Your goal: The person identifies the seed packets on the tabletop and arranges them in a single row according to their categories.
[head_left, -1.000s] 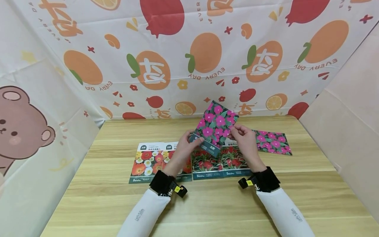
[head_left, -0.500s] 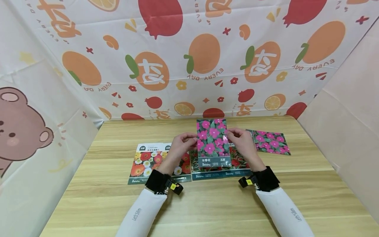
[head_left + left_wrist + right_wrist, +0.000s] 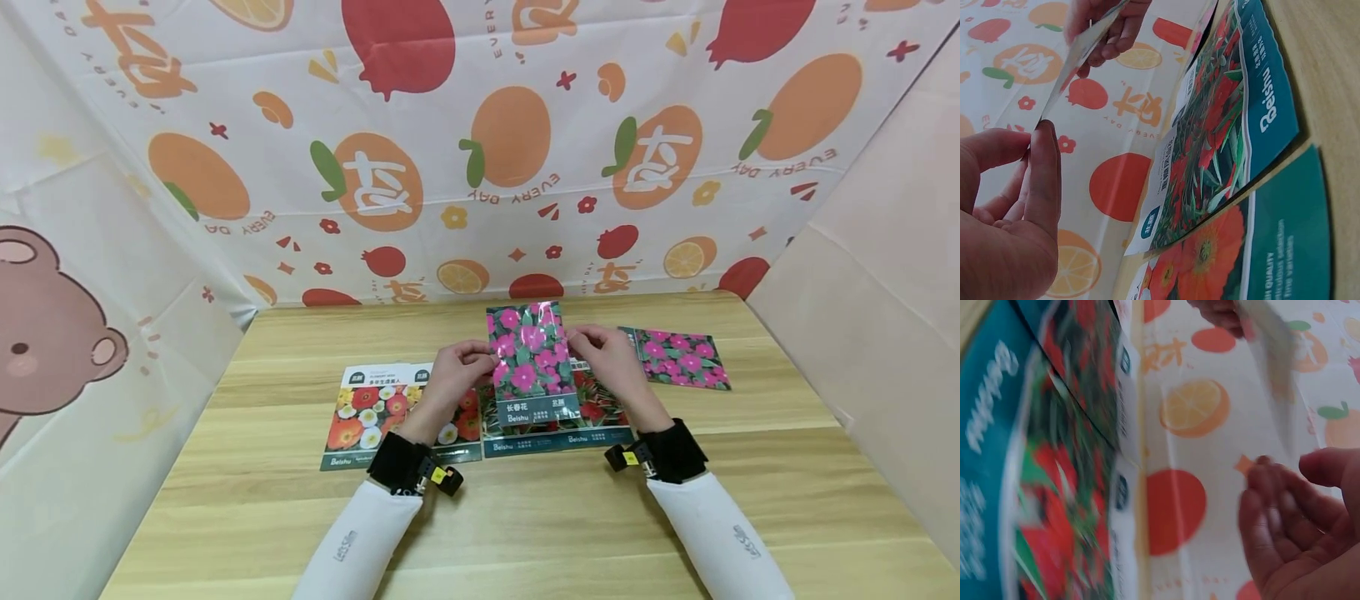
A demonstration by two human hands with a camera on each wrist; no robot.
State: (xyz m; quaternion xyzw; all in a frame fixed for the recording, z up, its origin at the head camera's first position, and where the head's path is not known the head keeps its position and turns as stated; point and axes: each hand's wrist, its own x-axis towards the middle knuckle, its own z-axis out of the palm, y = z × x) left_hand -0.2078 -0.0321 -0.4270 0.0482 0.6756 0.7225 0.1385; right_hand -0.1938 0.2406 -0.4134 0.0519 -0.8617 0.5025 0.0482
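A seed packet with pink flowers (image 3: 528, 354) stands nearly upright above the middle of the table. My left hand (image 3: 453, 375) pinches its left edge between thumb and fingers; the left wrist view shows that packet (image 3: 1079, 59) almost edge-on. Close to the right edge is my right hand (image 3: 611, 358); in the right wrist view a gap shows between its thumb and fingers (image 3: 1263, 487), and the blurred packet (image 3: 1282, 375) lies just beyond them. Two red-flower packets (image 3: 555, 442) lie behind and below the raised one, partly covered by it.
Two poppy packets (image 3: 367, 421) lie side by side at the left, one partly hidden by the left arm. Another pink-flower packet (image 3: 682, 360) lies sideways at the right. A fruit-patterned cloth (image 3: 510, 133) hangs behind the wooden table (image 3: 525, 533).
The pink-flower packet has turned from tilted to nearly upright, and lowered, then shifted slightly left. The left hand's grip moved from its lower corner to its left edge. The right hand's fingers now look apart from it.
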